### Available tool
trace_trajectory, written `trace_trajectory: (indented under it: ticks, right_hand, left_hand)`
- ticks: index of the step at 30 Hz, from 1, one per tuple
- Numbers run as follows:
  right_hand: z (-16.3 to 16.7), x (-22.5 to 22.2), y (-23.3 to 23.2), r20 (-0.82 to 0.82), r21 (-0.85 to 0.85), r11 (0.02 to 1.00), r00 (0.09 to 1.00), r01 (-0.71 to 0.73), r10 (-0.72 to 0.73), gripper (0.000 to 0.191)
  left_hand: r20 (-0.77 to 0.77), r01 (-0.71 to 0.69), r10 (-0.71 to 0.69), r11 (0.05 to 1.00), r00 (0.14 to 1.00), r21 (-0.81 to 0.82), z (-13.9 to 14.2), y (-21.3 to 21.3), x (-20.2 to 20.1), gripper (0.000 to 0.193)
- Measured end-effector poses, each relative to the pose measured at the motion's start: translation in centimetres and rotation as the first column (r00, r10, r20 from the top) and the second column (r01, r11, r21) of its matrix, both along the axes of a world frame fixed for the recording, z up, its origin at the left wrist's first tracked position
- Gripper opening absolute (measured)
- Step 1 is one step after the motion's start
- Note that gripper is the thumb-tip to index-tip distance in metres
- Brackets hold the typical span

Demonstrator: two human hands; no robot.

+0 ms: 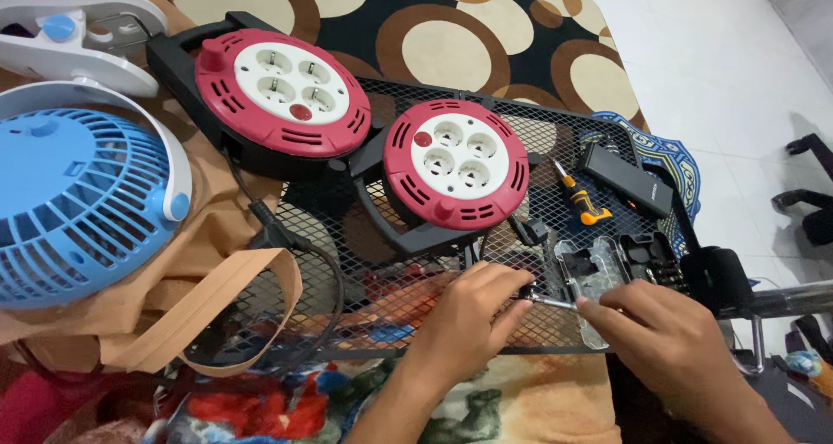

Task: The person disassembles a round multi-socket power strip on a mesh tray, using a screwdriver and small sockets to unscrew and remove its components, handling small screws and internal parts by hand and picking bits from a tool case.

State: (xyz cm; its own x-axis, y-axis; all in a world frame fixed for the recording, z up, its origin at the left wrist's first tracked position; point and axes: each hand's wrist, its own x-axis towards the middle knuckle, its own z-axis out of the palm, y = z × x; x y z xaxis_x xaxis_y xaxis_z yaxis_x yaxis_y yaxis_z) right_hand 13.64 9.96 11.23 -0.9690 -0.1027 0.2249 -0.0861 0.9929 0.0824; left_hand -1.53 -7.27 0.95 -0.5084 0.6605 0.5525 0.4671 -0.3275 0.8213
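**Two hands on a thin metal tool over a mesh tray**

Nearest the camera, along the bottom edge, lies a patterned cloth (486, 401) in cream, green, red and blue. Both forearms rise out of it.

Left hand (468, 318), lower centre: fingers curled narrow, tips pinched on one end of a slim silver metal tool (552, 302). Right hand (659, 327), lower right: thumb and forefinger closed on the other end of that tool. What kind of tool it is cannot be told; it is small and partly hidden by fingers. It sits just right of frame centre, low, above the near edge of the black wire-mesh tray (555, 144).

Just behind the hands: an open bit-set case (620, 262), clear lid on the left, dark insert on the right. Further back on the mesh, an orange-and-black screwdriver (581, 199) and a flat black box (626, 179), upper right of centre.

Centre: a red-and-white cable reel (457, 162) with four sockets, in a black frame. A second, larger reel (279, 92) sits upper left of it, resting partly on tan fabric (217, 279). A black cord (295, 244) curves down from it.

Left edge: a blue-and-white clip fan (78, 201).
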Motion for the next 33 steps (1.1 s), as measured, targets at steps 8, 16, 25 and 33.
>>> trace_trajectory:
  ticks: [8,16,25,33]
  right_hand:
    - [-0.9,-0.6,0.1,0.262,-0.072,0.928,0.905,0.365,-0.335,0.032]
    - [-0.8,-1.2,1.4,0.617,-0.29,0.685,0.678,0.668,-0.4,0.023]
    - [-1.9,-1.1,1.0,0.1,-0.12,0.982,0.986,0.147,-0.136,0.027]
    - [-2.7,-1.0,1.4,-0.004,-0.01,0.999,0.999,-0.045,0.045,0.032]
  left_hand:
    - [0.039,-0.012,0.013,1.0,0.999,-0.02,0.5,-0.2,0.0,0.027]
    - [-0.106,-0.093,0.091,0.996,0.99,-0.015,0.6,-0.2,0.3,0.033]
    - [0.027,-0.041,0.043,0.998,0.999,-0.045,0.8,-0.3,-0.1,0.03]
    - [-0.021,-0.088,0.086,0.992,0.996,-0.089,0.9,-0.1,0.0,0.033]
